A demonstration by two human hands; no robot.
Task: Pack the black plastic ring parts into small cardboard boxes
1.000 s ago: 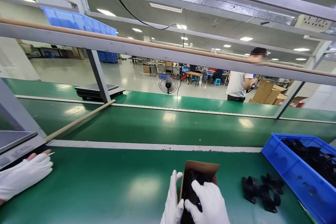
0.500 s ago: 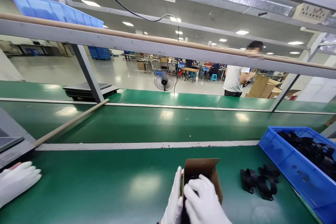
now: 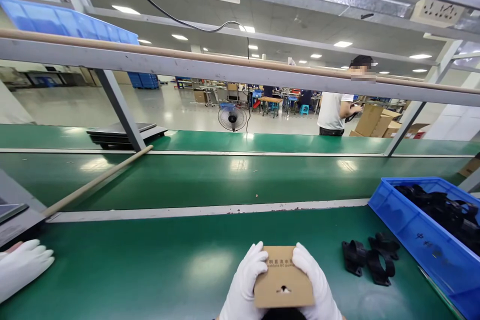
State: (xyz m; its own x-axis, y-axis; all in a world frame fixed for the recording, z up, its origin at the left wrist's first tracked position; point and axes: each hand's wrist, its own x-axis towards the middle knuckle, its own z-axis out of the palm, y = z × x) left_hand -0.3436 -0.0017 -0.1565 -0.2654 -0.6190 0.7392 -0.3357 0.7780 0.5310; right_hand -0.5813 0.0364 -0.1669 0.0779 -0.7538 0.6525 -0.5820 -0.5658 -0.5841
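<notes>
A small brown cardboard box (image 3: pixel 284 277) sits at the near edge of the green worktop (image 3: pixel 150 270), about midway along it. Its flap is folded shut, the flat face turned up toward the camera, with a line of printed text near the top and a small hanging slot low in the middle.

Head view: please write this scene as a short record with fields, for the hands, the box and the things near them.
left hand: white glove, on the left side of the cardboard box
right hand: white glove, on the right side of the same box
box: brown, printed flap faces the camera, small hanging slot in it
surface: green table
black plastic parts: lie loose on the table, right of the box
blue bin: far right, holds more black parts
other person's hand: white glove at the left edge
</notes>
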